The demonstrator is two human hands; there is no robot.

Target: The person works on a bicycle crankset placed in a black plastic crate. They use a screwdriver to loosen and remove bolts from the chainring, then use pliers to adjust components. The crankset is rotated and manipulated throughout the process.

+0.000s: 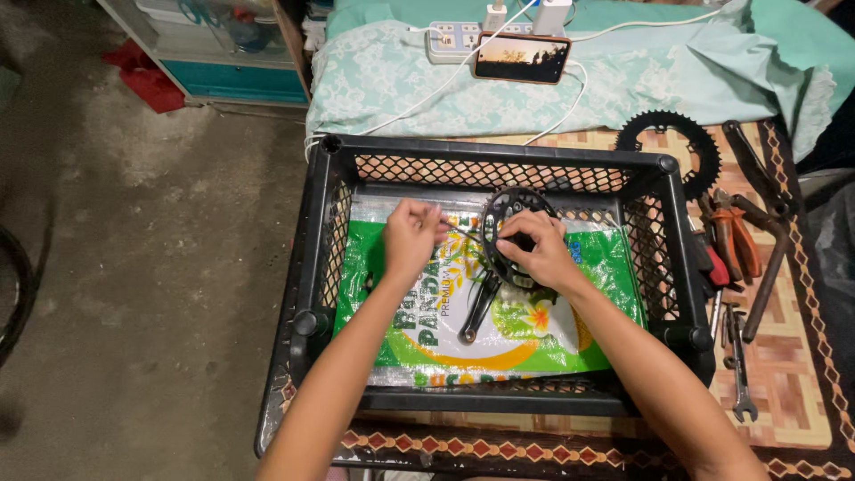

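A black bicycle crankset (497,258) with a toothed chainring and a crank arm lies on a green printed plastic sack (588,312) inside a black plastic crate (312,240). My right hand (534,249) rests on the chainring and grips it. My left hand (411,233) is just left of the ring, fingers pinched on something small and thin at the ring's edge; what it is I cannot tell. The crank arm points down and left toward the sack's middle.
A loose black chainring (670,147) lies behind the crate at right. Pliers (735,236), wrenches (739,365) and other hand tools sit on the patterned mat to the right. A phone (522,58) and a power strip (454,37) lie on a teal cloth behind. Concrete floor on the left.
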